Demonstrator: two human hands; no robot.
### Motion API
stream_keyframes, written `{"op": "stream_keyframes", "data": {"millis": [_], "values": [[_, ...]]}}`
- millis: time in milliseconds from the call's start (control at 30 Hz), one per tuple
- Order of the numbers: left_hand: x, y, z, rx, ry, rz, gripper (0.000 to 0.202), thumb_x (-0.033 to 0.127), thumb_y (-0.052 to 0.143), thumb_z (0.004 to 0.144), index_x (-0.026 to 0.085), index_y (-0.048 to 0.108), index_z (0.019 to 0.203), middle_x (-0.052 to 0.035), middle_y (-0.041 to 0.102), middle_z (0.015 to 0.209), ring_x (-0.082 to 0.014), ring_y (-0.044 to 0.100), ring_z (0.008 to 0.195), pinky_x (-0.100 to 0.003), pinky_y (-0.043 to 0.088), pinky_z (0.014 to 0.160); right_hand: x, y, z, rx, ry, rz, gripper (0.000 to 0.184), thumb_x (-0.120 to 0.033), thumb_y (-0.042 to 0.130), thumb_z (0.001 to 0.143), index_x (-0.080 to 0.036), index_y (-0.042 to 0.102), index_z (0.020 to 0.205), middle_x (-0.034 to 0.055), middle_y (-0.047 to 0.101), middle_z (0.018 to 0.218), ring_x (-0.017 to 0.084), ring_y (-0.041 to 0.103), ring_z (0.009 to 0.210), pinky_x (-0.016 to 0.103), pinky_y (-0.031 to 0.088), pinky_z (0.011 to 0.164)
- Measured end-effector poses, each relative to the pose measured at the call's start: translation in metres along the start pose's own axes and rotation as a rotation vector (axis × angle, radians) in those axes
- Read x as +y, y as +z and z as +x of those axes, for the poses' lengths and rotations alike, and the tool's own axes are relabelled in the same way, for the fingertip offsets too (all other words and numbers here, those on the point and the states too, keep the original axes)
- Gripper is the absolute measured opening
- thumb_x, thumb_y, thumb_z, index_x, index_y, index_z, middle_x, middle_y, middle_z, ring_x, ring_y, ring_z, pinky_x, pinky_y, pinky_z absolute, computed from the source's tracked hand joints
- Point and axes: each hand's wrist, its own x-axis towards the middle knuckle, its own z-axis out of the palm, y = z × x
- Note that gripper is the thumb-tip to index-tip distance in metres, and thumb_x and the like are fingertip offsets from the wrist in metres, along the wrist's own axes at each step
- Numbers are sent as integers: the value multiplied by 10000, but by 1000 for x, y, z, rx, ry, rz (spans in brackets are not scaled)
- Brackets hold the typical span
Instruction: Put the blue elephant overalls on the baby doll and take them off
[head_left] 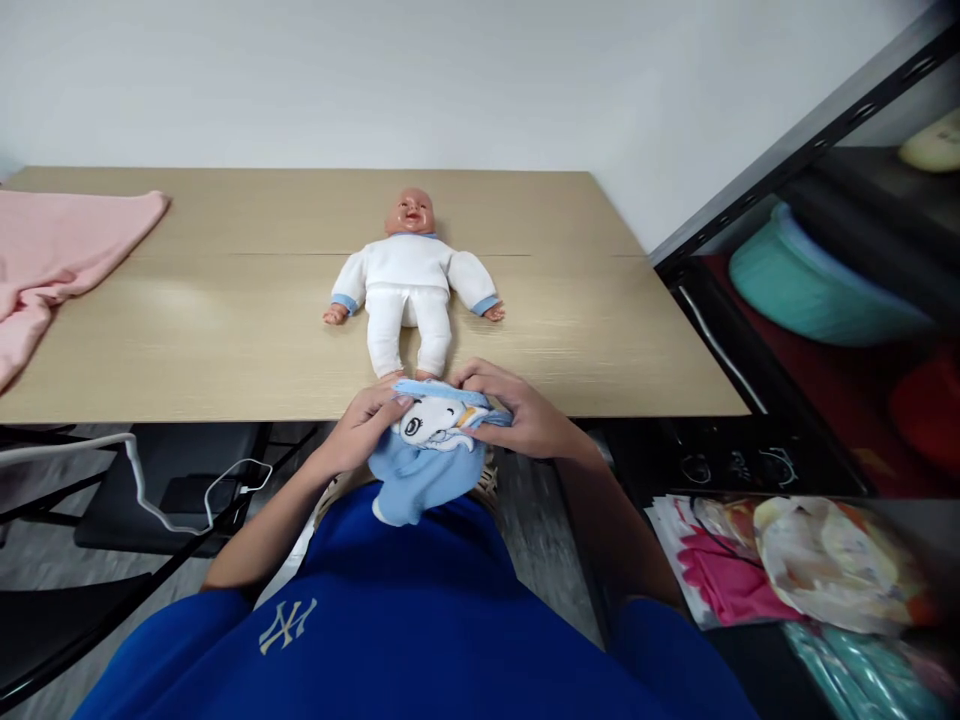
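Note:
A light blue piece of baby clothing [431, 470] with a white cartoon face hangs bunched at the table's front edge; its exact kind does not show. My left hand [367, 425] is closed on its left upper edge, thumb on top. On the other side, my right hand [521, 405] pinches the blue band at its right. Just beyond, a baby doll [409, 265] lies on its back on the table, head away from me. It wears a white top with blue cuffs and white trousers. Its feet are close to the cloth and partly hidden by it.
Pink cloth [67, 240] lies at the left of the wooden table [247, 360]. A black shelf rack on the right holds a teal basin [817, 280] and bagged items [832, 560]. Below the table at left are a black chair [172, 470] and a white cable [139, 480].

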Motion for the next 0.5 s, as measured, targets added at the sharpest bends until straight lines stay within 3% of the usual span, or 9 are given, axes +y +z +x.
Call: {"op": "stream_keyframes", "data": {"millis": [167, 233, 300, 400, 467, 500], "values": [[18, 1, 2, 99, 66, 93, 363, 643, 788, 1119, 297, 791, 1227, -70, 839, 1207, -285, 772, 1093, -463, 634, 1035, -9, 4, 18, -144, -61, -74, 171, -412, 842, 1087, -251, 815, 1139, 91, 812, 1306, 273, 789, 1170, 439, 655, 1126], [24, 1, 2, 73, 80, 114, 342, 630, 757, 1154, 293, 815, 1157, -50, 850, 1109, -267, 769, 1020, -450, 622, 1011, -8, 8, 21, -164, -79, -139, 164, -356, 746, 1143, -261, 842, 1238, 102, 836, 1365, 291, 798, 1238, 469, 650, 1183], [28, 2, 3, 47, 55, 82, 465, 654, 655, 1209, 273, 812, 993, -38, 819, 956, -250, 744, 917, -434, 607, 951, -5, 13, 20, -124, -86, -212, 308, -296, 639, 1186, -284, 825, 1432, 115, 833, 1471, 321, 780, 1368, 536, 625, 1269], [28, 5, 4, 85, -29, -103, 633, 735, 598, 1208, 239, 765, 852, -41, 743, 836, -227, 690, 810, -382, 572, 807, 1, 21, 8, -16, -63, -315, 630, -226, 551, 1196, -339, 571, 1815, 121, 723, 1718, 357, 662, 1608, 657, 538, 1393], [27, 6, 4, 149, -78, -255, 638, 746, 631, 1186, 217, 759, 853, -46, 740, 847, -214, 683, 810, -351, 568, 792, 2, 22, -4, 1, -67, -346, 762, -195, 520, 1192, -359, 392, 1925, 120, 615, 1845, 360, 575, 1711, 691, 486, 1438], [26, 7, 4, 186, -96, -326, 605, 726, 669, 1173, 206, 761, 878, -47, 755, 873, -207, 690, 822, -335, 573, 803, 2, 21, -11, -17, -81, -341, 771, -193, 515, 1196, -364, 372, 1934, 120, 590, 1867, 358, 558, 1731, 686, 479, 1447]]}}
